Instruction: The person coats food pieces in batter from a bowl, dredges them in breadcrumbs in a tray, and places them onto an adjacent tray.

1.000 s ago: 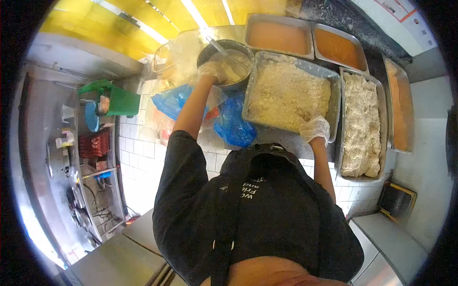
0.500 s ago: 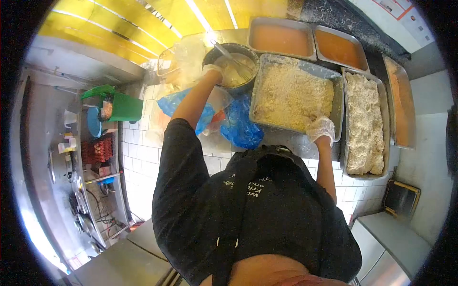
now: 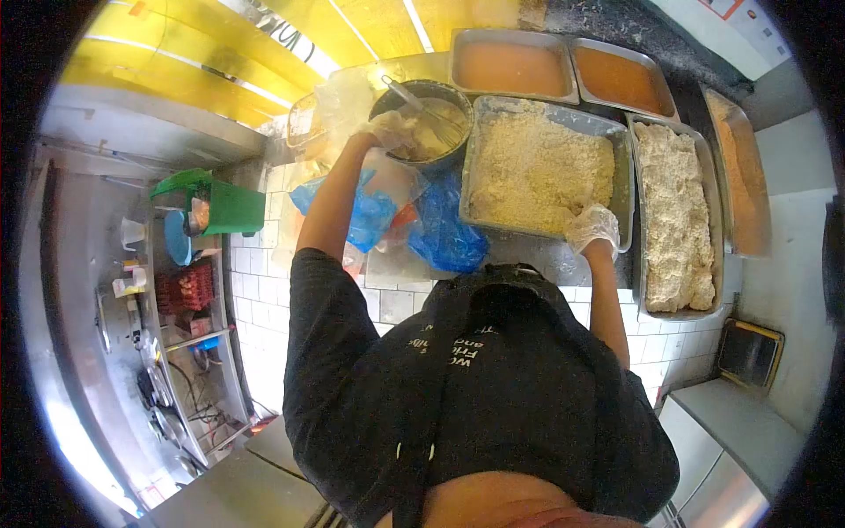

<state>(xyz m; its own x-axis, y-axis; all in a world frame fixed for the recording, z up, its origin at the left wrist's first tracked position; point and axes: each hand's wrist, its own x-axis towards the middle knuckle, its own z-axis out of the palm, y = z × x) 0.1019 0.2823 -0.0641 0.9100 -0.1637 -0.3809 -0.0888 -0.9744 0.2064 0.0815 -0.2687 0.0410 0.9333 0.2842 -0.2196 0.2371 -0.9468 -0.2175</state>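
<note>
Currently, the left hand (image 3: 387, 132), covered by a clear plastic glove, is placed over the left side of a dark round mixing pot (image 3: 444, 164). Its fingers are blurred against the pale batter (image 3: 438, 141), so it cannot be told how far they are opened or whether anything is gripped by them. A wire whisk (image 3: 429, 113) is leaned in the same pot, its handle rested across the far rim.

The right hand (image 3: 593, 231), likewise gloved, is set at the near right corner of a deep metal breading tray (image 3: 623, 167), just beside the pot. Its fingers are partly curled at the edge of the yellowish, crumbly flour (image 3: 539, 167), which is spread across the tray; whether any piece is held cannot be made out.

Beyond the tray, two metal pans of orange liquid are lined up, a wider pan (image 3: 512, 67) and a smaller pan (image 3: 621, 79). To the right, a long pan is filled with flour-coated pieces (image 3: 676, 220), and past it a narrow pan of orange-brown powder (image 3: 745, 176) is placed. Near the pot, crumpled blue plastic bags (image 3: 447, 233) are bunched on the metal counter (image 3: 554, 251).
</note>
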